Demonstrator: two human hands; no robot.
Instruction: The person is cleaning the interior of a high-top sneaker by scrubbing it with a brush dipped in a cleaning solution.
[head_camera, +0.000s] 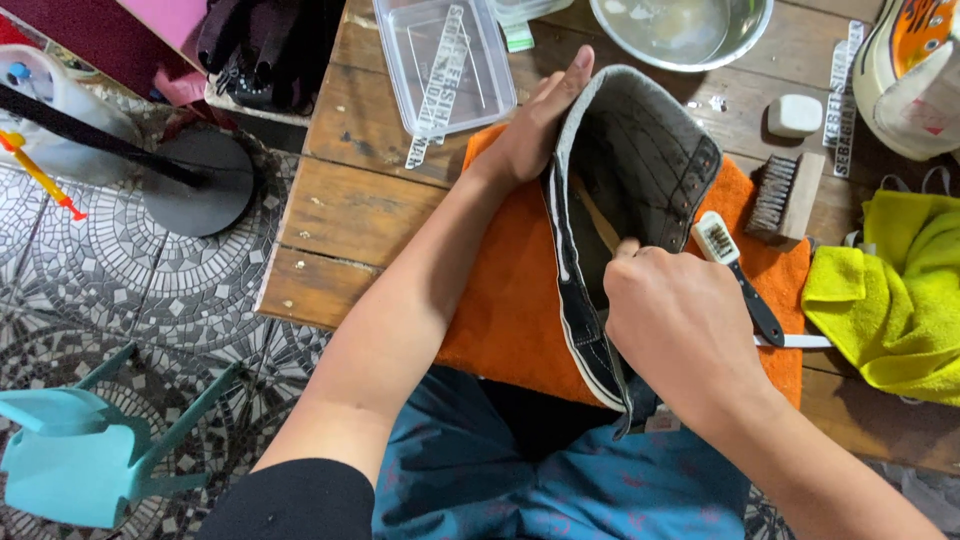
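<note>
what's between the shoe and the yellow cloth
In the head view, a small brush on the orange mat lies between the shoe and the yellow cloth.

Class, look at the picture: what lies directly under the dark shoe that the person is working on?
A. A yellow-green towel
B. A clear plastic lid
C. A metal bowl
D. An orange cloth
D: the dark shoe, steadied by the left hand with the right hand at its opening, rests on the orange cloth spread over the wooden table.
</note>
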